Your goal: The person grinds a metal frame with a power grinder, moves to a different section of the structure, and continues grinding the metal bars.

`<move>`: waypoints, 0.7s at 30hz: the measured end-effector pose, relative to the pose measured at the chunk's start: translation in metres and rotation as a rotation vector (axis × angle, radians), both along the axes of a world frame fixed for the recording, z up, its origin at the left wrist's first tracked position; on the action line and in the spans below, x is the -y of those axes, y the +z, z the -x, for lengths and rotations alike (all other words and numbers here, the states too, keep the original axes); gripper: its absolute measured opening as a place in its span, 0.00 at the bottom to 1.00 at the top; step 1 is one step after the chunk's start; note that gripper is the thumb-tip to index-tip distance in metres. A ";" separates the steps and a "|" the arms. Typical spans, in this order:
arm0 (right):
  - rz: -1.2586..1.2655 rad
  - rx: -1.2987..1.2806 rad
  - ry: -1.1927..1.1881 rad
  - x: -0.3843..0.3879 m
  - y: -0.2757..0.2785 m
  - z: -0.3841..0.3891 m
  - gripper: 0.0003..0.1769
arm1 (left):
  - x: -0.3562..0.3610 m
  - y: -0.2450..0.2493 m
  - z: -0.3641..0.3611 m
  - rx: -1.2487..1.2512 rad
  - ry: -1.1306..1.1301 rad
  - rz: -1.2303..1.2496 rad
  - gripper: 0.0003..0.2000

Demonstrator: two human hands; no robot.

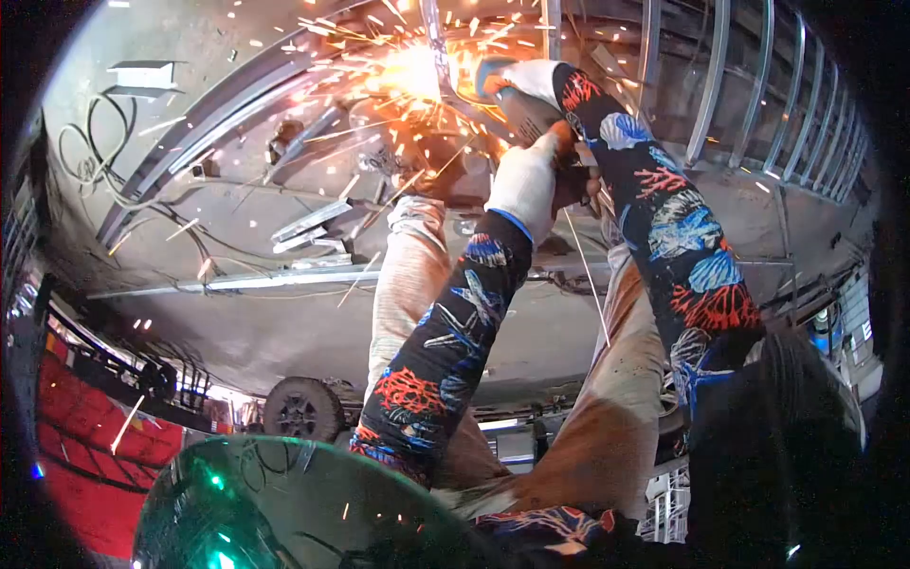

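Both of my hands, in light gloves, are on a power tool [531,116] that looks like a grinder. My left hand [527,185] is closed around its near end. My right hand [526,81] is wrapped around its far part, with the fingers partly hidden. Bright sparks [412,74] burst out just left of the tool, beside an upright metal bar [432,27]. The glare hides the exact contact point. Patterned sleeves cover both forearms.
Metal offcuts [313,223] and cables [95,142] lie on the floor at left. A ladder-like metal frame [758,90] spans the upper right. A long metal bar [237,282] crosses before my legs. A green-tinted visor [303,507] fills the lower left, near a wheel [303,410].
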State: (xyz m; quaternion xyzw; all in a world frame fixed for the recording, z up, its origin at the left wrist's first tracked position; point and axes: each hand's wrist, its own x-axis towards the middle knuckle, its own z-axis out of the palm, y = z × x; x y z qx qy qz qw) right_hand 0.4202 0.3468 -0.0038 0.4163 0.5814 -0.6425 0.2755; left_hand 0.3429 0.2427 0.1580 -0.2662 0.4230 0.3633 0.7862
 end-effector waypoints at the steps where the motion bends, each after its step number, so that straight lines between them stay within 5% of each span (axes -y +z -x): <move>1: 0.031 0.002 -0.037 0.000 0.002 0.000 0.18 | 0.000 0.000 -0.001 -0.049 -0.012 0.098 0.16; 9: -0.032 -0.006 0.143 -0.001 -0.016 -0.003 0.19 | -0.001 -0.007 0.002 0.054 -0.008 -0.015 0.15; 11: 0.188 0.030 -0.097 0.000 -0.020 -0.001 0.20 | -0.002 -0.005 0.006 -0.157 -0.252 -0.192 0.15; 15: -0.122 -0.062 0.111 -0.004 -0.003 -0.004 0.14 | -0.003 -0.007 0.003 -0.014 -0.097 0.039 0.14; 16: -0.154 0.111 0.139 0.002 -0.002 0.000 0.15 | 0.000 -0.007 0.003 0.009 -0.089 0.038 0.14; 21: 0.130 0.072 -0.127 -0.005 -0.003 0.000 0.18 | -0.007 -0.006 0.003 0.012 -0.107 0.075 0.14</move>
